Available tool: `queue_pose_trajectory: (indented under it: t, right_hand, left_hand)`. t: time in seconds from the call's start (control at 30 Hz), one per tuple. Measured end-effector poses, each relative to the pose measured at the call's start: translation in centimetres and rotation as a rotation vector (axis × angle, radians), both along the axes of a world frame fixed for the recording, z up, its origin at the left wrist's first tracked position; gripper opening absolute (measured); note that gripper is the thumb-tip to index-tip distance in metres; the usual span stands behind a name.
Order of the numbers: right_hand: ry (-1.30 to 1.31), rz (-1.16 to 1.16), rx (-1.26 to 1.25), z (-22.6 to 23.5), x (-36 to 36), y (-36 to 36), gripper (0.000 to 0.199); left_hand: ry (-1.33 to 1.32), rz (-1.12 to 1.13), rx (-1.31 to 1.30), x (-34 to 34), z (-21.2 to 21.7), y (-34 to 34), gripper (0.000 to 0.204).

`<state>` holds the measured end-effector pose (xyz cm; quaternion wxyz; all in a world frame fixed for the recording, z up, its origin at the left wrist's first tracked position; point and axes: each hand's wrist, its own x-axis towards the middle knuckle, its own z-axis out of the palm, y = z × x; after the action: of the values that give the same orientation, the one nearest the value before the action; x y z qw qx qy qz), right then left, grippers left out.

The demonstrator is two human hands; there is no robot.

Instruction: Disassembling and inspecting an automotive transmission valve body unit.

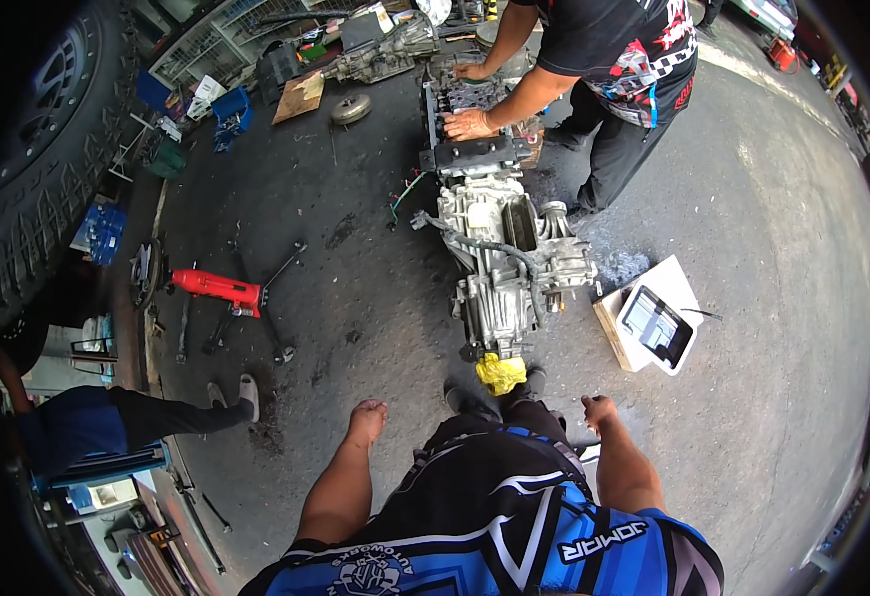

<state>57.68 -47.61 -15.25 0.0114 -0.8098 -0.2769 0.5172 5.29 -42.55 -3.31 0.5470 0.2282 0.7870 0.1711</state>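
Observation:
My left hand (366,420) hangs beside my body, its fingers curled in and nothing seen in them. On the other side my right hand (600,411) is also loosely closed, with no object showing in it. Ahead of me a large silver gearbox (489,238) lies on the ground, apart from both hands. A crumpled yellow wrapping (500,373) covers its near end, close to my shoes. At the far end, a co-worker's hands (469,124) rest on the dark metal assembly (470,97) joined to the gearbox.
A tablet (658,328) lies on a box right of the gearbox. To the left are a red jack (218,288) and another person's legs (186,409). A big tyre (47,149) fills the upper left. Another gearbox (385,55) and a blue bin (231,114) stand farther off.

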Motion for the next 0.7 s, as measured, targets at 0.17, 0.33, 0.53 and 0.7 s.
queue_pose_trajectory:
  t: [0.17,0.33,0.53,0.7]
  right_hand:
    - [0.08,-0.211,-0.052,2.7,-0.2,0.3,0.036]
    - [0.045,-0.218,-0.044,4.6,-0.1,1.3,0.038]
    - [-0.002,-0.264,-0.029,4.9,-2.6,1.9,0.037]
    - [-0.028,-0.463,0.065,4.6,-8.8,1.6,0.035]
  left_hand:
    - [0.032,-0.071,0.094,1.3,-1.0,0.6,0.025]
    - [0.059,-0.114,0.023,0.7,-2.0,1.5,0.025]
    - [0.062,-0.24,-0.066,-1.8,-1.9,6.1,0.021]
    - [-0.017,-0.265,-0.041,-6.8,-4.6,12.6,0.021]
